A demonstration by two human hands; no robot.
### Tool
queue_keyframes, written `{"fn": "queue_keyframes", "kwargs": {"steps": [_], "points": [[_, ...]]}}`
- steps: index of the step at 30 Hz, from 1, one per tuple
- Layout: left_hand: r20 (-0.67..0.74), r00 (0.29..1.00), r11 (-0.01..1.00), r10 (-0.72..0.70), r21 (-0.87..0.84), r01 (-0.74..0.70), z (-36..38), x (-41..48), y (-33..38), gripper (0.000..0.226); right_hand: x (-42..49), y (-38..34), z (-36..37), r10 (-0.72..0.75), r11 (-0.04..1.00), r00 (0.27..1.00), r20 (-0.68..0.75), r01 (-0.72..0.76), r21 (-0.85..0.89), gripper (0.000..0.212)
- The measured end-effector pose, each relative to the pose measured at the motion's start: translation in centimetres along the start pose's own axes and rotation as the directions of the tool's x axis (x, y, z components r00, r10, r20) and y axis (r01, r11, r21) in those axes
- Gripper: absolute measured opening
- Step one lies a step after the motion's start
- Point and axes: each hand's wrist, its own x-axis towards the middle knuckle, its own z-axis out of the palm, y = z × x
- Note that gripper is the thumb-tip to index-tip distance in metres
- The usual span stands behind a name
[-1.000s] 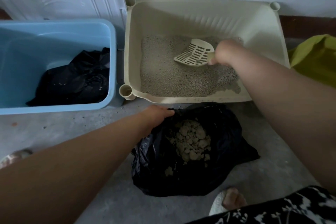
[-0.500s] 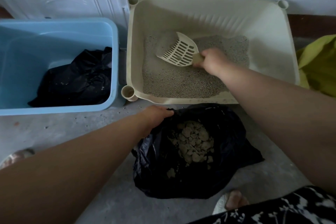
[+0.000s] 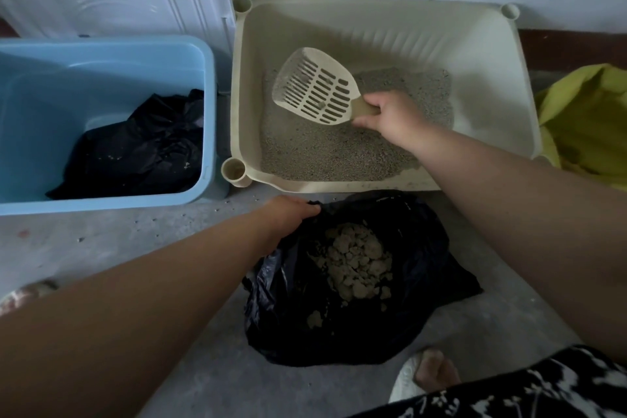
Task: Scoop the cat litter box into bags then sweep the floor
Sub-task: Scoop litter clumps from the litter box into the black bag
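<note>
Sifting the litter box (image 3: 492,54) on the floor, bag at the ready.

The box sits against the wall with loose litter (image 3: 322,153) in its near half. Just in front lies the limp black bag (image 3: 424,282), its rim pinched by the left hand (image 3: 288,217). The scoop (image 3: 315,88), likely light and stiff, hangs tilted over the litter. The right hand (image 3: 393,115) has its fingers curled round the short handle.

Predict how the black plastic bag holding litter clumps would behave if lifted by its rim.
The black plastic bag is crumpled and slumped, so it would probably hang floppy. The litter clumps piled inside would likely sag its bottom and add weight. Its glossy film may slip in a grip.
</note>
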Motion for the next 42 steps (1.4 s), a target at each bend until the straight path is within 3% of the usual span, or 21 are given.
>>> {"fn": "queue_keyframes", "kwargs": {"steps": [8, 13, 17, 27, 35, 42], "points": [[-0.014, 1.000, 0.992, 0.004, -0.123, -0.006, 0.3, -0.6, 0.3, 0.008, -2.2, 1.3, -1.9, 0.069, 0.995, 0.998, 0.008, -0.068, -0.070, 0.046], [-0.056, 0.998, 0.971, -0.006, -0.239, -0.008, 0.1, -0.9, 0.7, 0.026, -5.0, 2.5, -3.7, 0.077, 0.988, 0.997, 0.017, -0.074, -0.135, 0.024], [-0.077, 0.997, 0.959, 0.014, -0.281, -0.035, 0.3, -1.0, 0.6, 0.020, -7.3, 3.7, -4.6, 0.138, 0.976, 0.990, 0.039, -0.129, -0.177, 0.013], [-0.071, 0.997, 0.962, -0.009, -0.274, -0.010, 1.7, -2.3, 0.5, 0.022, -10.4, 4.4, -5.5, 0.125, 0.936, 0.991, 0.038, -0.105, -0.335, 0.023], [-0.107, 0.994, 0.956, 0.018, -0.289, -0.048, 1.3, -2.9, -0.1, 0.024, -12.2, 4.2, -5.7, 0.092, 0.964, 0.995, 0.028, -0.082, -0.253, 0.027], [-0.118, 0.992, 0.938, 0.033, -0.339, -0.071, 0.5, -3.0, -0.4, 0.029, -15.5, 4.2, -5.2, 0.068, 0.973, 0.988, 0.137, -0.034, -0.230, 0.062]]}}
